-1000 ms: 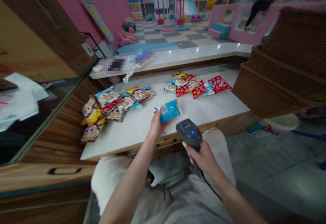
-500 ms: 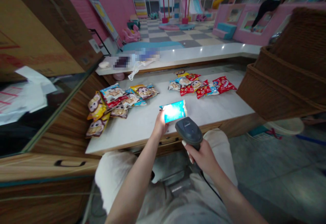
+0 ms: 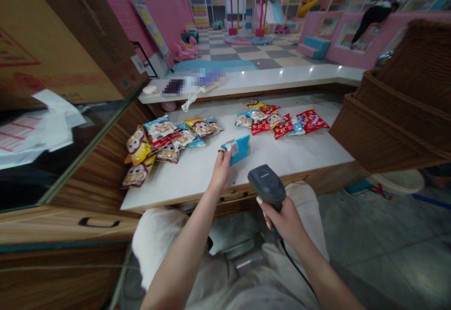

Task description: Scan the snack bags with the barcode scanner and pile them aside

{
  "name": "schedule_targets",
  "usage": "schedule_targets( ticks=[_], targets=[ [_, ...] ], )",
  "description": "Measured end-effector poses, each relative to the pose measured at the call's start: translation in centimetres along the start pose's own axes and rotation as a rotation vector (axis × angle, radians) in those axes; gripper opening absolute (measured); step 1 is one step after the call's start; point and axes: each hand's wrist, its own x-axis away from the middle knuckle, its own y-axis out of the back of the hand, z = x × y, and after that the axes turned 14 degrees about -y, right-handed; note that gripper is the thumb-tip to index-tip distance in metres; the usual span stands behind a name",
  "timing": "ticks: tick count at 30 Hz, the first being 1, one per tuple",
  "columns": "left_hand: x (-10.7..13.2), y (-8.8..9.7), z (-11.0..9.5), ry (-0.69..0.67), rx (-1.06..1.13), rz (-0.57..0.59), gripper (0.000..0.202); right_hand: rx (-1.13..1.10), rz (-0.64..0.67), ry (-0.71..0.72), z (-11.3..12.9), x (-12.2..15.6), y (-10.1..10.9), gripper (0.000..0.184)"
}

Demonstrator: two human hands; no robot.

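Observation:
My left hand (image 3: 222, 165) grips a blue snack bag (image 3: 240, 151) by its left end, above the white counter (image 3: 197, 174). In my right hand (image 3: 282, 218) is a dark grey barcode scanner (image 3: 267, 185), its head tilted up toward the bag and apart from it. The scanner's cable runs down past my wrist. On the left of the counter lies a pile of snack bags (image 3: 160, 129) in yellow, blue, red and brown. A second group of mostly red and blue snack bags (image 3: 282, 124) lies farther back on the right.
Stacked brown wicker baskets (image 3: 398, 103) stand at the counter's right end. A large cardboard box (image 3: 70, 42) and white papers (image 3: 58, 117) sit to the left. Behind runs a raised white ledge (image 3: 268, 77) with a white cable (image 3: 190, 99). A person (image 3: 369, 21) leans over a pink wall far off.
The bright light on the blue bag has gone. My left hand has tilted the bag and drawn it slightly left, away from the scanner. My right hand has shifted slightly right.

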Motion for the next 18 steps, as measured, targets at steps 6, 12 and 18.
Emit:
schedule_targets(
  ticks=[6,12,18],
  targets=[
    [-0.6,6.6,-4.6,-0.444,-0.711,0.269,0.045,-0.012,-0.017,0.007,-0.2,0.0,0.6,0.036],
    [0.4,14.7,-4.4,-0.537,-1.225,0.306,0.047,-0.012,0.011,-0.011,-0.5,-0.3,-0.1,0.038],
    [-0.2,15.2,-3.8,-0.53,-1.252,0.294,0.058,-0.009,0.014,-0.016,-0.3,-0.3,-0.3,0.036]
  ],
)
